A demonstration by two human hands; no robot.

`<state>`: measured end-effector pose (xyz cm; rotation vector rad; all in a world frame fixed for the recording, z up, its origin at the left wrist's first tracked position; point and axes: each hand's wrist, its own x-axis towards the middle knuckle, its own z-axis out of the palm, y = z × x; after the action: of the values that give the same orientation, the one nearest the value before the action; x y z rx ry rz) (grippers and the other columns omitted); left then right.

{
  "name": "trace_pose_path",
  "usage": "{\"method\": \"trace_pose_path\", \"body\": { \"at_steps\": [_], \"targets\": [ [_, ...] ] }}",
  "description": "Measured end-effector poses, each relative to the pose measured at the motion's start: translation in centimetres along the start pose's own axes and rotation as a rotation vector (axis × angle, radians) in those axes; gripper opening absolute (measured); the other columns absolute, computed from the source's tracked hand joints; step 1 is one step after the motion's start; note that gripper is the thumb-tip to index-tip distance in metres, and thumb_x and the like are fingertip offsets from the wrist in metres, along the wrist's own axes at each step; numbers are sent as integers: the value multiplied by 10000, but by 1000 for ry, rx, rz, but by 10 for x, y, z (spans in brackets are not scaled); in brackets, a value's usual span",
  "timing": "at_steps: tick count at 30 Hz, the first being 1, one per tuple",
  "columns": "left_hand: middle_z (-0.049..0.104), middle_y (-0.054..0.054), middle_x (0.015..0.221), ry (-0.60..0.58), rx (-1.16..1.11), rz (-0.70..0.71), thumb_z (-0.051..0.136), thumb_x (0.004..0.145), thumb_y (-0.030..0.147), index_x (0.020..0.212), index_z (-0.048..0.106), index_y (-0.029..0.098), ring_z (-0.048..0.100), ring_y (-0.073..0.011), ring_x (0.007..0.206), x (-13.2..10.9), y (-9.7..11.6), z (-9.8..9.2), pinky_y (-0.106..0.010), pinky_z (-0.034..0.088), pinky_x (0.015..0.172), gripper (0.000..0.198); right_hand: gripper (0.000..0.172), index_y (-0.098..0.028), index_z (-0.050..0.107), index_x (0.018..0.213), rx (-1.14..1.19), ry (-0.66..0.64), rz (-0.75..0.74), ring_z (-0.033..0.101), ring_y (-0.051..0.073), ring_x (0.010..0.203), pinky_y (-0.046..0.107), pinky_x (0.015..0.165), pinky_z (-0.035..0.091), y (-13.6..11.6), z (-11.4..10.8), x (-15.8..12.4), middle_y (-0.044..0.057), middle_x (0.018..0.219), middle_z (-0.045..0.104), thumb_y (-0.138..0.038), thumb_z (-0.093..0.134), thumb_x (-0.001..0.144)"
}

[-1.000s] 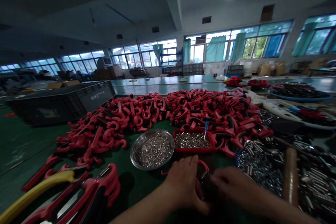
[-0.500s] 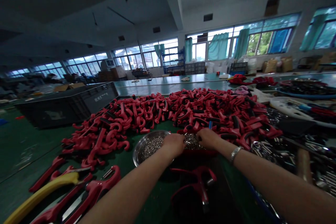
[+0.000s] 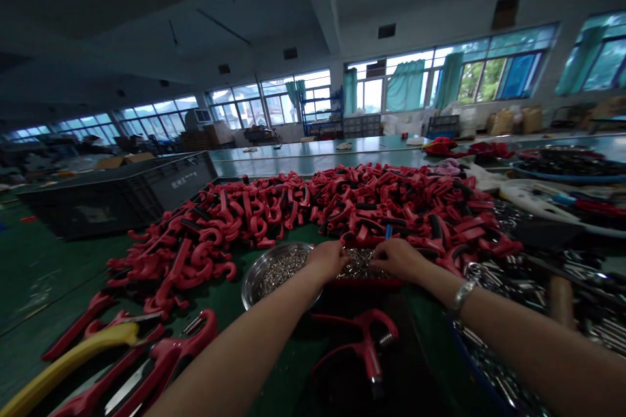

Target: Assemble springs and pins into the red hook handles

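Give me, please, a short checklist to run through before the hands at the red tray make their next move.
1. Both at the red tray, left hand and right hand: ok.
2. The tray holds small metal parts: ok.
3. A part pinched in either hand: cannot tell, the fingers hide it.
4. The red-handled tool lies free, nearer the person: ok.
5. The metal bowl left of the tray holds parts: ok.
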<state>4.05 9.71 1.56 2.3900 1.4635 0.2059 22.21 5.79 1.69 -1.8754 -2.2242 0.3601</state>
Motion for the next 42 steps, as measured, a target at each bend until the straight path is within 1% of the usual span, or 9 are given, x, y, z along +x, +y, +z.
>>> {"method": "trace_pose_path", "body": {
  "at_steps": [4,7,10,14,16,21,24,33,42],
  "targets": [
    [662,-48,832,14,-226,22,356,893,313,981,483,133,587,-97,543,-7,-2,2,-210,436,522,237,207,-139,572,887,169,22,62,582,113,622,286,595,489,1,-8,-16,-4,770,609,-317,466,893],
    [668,-34,815,7,-341,80,348,890,340,1000,482,134,545,-77,480,-23,1,6,-179,393,450,269,134,-141,562,862,265,31,68,556,108,521,232,495,434,0,-12,-38,-33,625,592,-253,488,859],
    [672,-11,757,-53,-390,155,417,851,390,926,573,151,548,-92,504,-46,4,10,-182,398,461,295,69,-174,548,777,294,61,56,553,136,535,227,470,377,-5,-9,-64,-35,556,584,-225,570,735],
    [689,9,850,-141,-375,253,503,788,252,893,660,201,609,-123,748,-72,3,15,-204,438,665,195,69,-199,538,644,293,54,43,538,151,533,238,470,344,-15,0,-96,-24,546,584,-213,606,643],
    [691,7,881,-167,-345,269,516,763,212,902,669,215,612,-131,792,-78,2,16,-216,432,712,206,52,-201,574,622,301,26,37,540,155,540,238,473,344,-20,5,-108,-20,553,593,-229,605,652],
    [694,-8,809,-182,-257,252,569,742,314,866,670,207,616,-140,712,-82,4,14,-212,431,621,193,132,-218,637,702,421,28,45,591,180,642,265,564,417,-25,16,-131,-4,673,658,-279,528,743],
    [688,-19,815,-157,-185,237,560,752,331,864,667,207,610,-153,718,-82,9,13,-228,427,627,198,180,-213,631,788,463,100,57,603,197,731,298,651,446,-24,23,-138,17,778,672,-287,466,781],
    [667,-29,874,-61,-45,226,517,796,391,877,646,214,592,-190,813,-85,19,23,-268,416,693,233,205,-203,549,841,371,273,27,574,201,793,332,705,437,-22,39,-140,49,838,620,-300,369,857],
    [624,-37,876,47,61,258,447,861,292,904,579,182,579,-191,809,-102,22,39,-283,427,684,178,220,-170,531,822,-20,311,-3,582,208,741,345,663,453,-25,47,-128,77,794,594,-192,317,867]
  ]
}}
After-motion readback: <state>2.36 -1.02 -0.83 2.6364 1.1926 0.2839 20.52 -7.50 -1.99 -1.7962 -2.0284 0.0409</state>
